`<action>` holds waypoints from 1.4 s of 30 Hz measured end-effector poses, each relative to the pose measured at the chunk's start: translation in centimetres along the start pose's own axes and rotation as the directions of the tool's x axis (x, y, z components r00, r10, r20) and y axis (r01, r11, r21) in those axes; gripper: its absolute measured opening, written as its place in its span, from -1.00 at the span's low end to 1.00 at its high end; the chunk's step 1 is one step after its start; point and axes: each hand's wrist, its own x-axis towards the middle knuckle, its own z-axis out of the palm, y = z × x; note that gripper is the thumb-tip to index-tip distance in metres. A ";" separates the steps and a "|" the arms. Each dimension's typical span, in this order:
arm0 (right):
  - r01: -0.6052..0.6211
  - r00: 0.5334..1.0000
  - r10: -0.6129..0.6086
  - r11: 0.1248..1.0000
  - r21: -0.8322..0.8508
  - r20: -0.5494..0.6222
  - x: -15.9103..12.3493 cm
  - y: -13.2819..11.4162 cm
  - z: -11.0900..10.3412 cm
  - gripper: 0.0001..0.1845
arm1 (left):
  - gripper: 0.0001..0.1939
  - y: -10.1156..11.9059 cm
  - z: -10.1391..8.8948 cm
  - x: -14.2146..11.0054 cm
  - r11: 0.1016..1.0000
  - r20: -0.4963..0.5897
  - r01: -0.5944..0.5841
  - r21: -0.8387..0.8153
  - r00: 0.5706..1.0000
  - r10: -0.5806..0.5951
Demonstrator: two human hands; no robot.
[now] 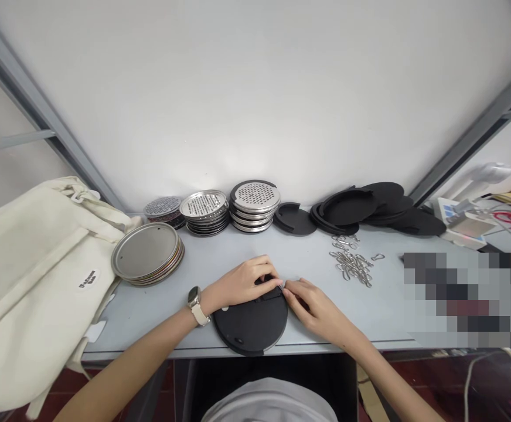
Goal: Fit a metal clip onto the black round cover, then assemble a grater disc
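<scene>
Both hands, the left hand [242, 284] wearing a wristwatch [197, 305] and the right hand [312, 308], pinch at the far edge of a black disc [251, 325] on the near table [238, 249] edge, perhaps gripping a small clip, with metal clips [352, 264] piled to the right and perforated discs [254, 205] stacked far behind.

Both forearms are bare, with no sleeves showing anywhere along them, and the left hand [243, 283] and right hand [316, 309] wear no gloves or rings that can be made out. On the left wrist sits a square-cased wristwatch with a pale cream strap [197, 306]. At the bottom edge, a light grey fabric garment [269, 402] covers the person's torso.
</scene>
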 end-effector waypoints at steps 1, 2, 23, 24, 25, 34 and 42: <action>-0.002 1.000 0.002 1.000 -0.004 -0.006 0.0 0.0 0.0 -0.69 | -0.76 0.0 0.0 0.0 1.000 -0.002 -0.006 0.005 1.000 0.006; -0.004 1.000 0.004 1.000 -0.008 -0.012 0.0 0.0 0.0 -0.69 | -0.77 0.1 0.0 0.0 1.000 -0.001 -0.014 0.010 1.000 0.014; 0.005 1.000 -0.005 1.000 -0.015 -0.004 0.1 0.1 -0.1 -0.70 | -0.71 0.2 -0.2 0.1 0.997 0.011 -0.053 0.061 0.999 0.052; 0.005 1.000 -0.005 1.000 -0.017 -0.005 0.1 0.1 -0.1 -0.70 | -0.70 0.2 -0.2 0.1 0.998 0.011 -0.039 0.049 0.999 0.039; 0.005 1.000 -0.005 1.000 -0.018 -0.006 0.1 0.0 -0.1 -0.70 | -0.70 0.2 -0.2 0.1 0.999 0.013 -0.029 0.037 1.000 0.028; 0.003 1.000 -0.003 1.000 -0.010 -0.006 0.1 0.1 -0.1 -0.69 | -0.74 0.1 -0.3 0.3 1.000 0.040 -0.025 -0.015 0.999 0.025; 0.005 1.000 -0.005 1.000 0.003 -0.025 0.0 0.2 -0.1 -0.66 | -0.80 0.2 -0.4 0.3 0.998 0.076 -0.032 -0.051 0.996 0.036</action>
